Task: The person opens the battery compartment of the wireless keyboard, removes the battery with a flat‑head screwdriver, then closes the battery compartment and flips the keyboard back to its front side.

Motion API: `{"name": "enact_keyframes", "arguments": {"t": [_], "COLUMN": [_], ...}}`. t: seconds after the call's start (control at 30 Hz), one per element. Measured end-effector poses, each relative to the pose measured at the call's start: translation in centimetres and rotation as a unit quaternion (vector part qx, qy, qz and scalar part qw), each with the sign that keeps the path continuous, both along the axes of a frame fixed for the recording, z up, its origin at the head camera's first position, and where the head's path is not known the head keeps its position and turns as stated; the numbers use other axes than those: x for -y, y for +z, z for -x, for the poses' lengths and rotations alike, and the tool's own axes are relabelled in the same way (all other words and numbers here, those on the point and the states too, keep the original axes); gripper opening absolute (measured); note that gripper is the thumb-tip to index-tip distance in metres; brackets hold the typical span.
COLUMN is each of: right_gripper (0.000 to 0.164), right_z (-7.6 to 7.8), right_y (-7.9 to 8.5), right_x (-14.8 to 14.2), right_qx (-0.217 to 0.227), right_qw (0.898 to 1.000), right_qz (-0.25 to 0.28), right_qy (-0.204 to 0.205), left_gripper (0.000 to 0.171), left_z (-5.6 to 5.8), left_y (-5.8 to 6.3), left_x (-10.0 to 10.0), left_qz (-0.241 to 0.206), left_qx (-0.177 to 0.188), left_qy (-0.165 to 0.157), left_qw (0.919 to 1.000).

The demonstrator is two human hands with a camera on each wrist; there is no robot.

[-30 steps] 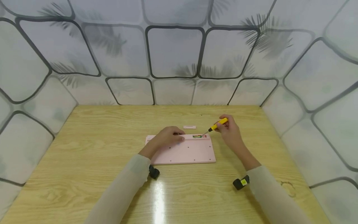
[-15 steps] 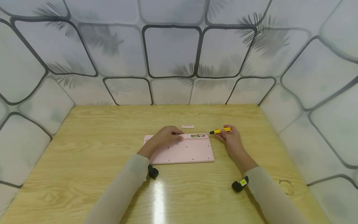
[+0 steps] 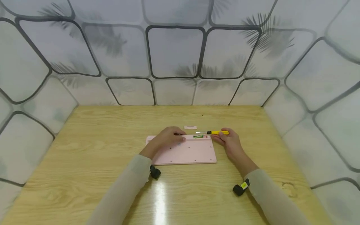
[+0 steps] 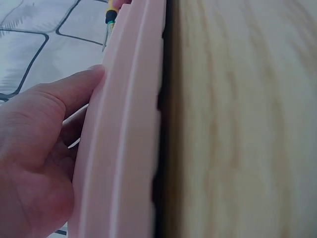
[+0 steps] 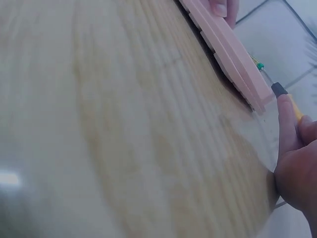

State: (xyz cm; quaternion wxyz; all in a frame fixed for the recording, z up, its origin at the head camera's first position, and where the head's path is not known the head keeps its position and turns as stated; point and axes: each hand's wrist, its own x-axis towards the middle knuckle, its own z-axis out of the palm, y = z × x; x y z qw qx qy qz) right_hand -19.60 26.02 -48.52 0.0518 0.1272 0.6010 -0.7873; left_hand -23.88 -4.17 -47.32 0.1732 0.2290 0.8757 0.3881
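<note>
Pale-sleeved person [image 3: 121,190] is working at a wood-grain table [image 3: 70,175], patterned wall [image 3: 177,53] rising past its back edge, front edge cropped. Pink kbd [image 3: 194,153] is lying screw side up mid-table, nearer the back edge; L hand [image 3: 168,136] is gripping it, fingertips partly hidden. R hand [image 3: 230,141] is pinching a yellow screwdriver [image 3: 215,132] near a green batt. [image 3: 198,137] & red marks [image 3: 206,136], too sm. to read.

Underneath: yellow-brown wood-grain counter [image 3: 92,134].
Back and sides: pale walls [image 3: 175,53] printed with grey and black rounded outlines and feathery grey fronds.
Right side: brown, broken ring-shaped mark [image 3: 293,195].
Front middle: white streak of reflected light [image 3: 160,200].
Near back edge: tiny dark speck [image 3: 202,115].
</note>
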Motion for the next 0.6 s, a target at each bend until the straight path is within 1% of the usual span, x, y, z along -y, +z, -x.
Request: {"name": "enact_keyframes", "arguments": {"t": [0.1, 0.17, 0.3, 0.47, 0.6], "right_gripper": [0.048, 0.048, 0.047, 0.05, 0.051], "right_z": [0.03, 0.04, -0.03, -0.33, -0.64], "right_y": [-0.29, -0.45, -0.55, -0.17, 0.4], "right_x": [-0.23, -0.28, -0.22, -0.28, -0.69], "right_qx": [-0.005, -0.011, -0.024, -0.022, -0.014], "right_qw": [1.0, 1.0, 1.0, 1.0, 1.0], "right_qz": [0.009, 0.006, 0.003, 0.003, -0.009], "right_qy": [0.009, 0.017, 0.018, 0.015, 0.009], "left_gripper": [0.029, 0.03, 0.029, 0.028, 0.029], "left_z": [-0.05, -0.03, 0.04, 0.11, 0.12], "left_y": [0.13, 0.13, -0.07, -0.25, -0.22], "left_x": [0.04, 0.07, 0.11, 0.11, 0.09], "left_qz": [0.005, 0.005, 0.003, -0.002, -0.003], "left_qx": [-0.005, -0.006, -0.003, 0.002, 0.005], "left_qy": [0.005, 0.006, 0.006, 0.006, 0.003], "left_qw": [1.0, 1.0, 1.0, 1.0, 1.0]}}
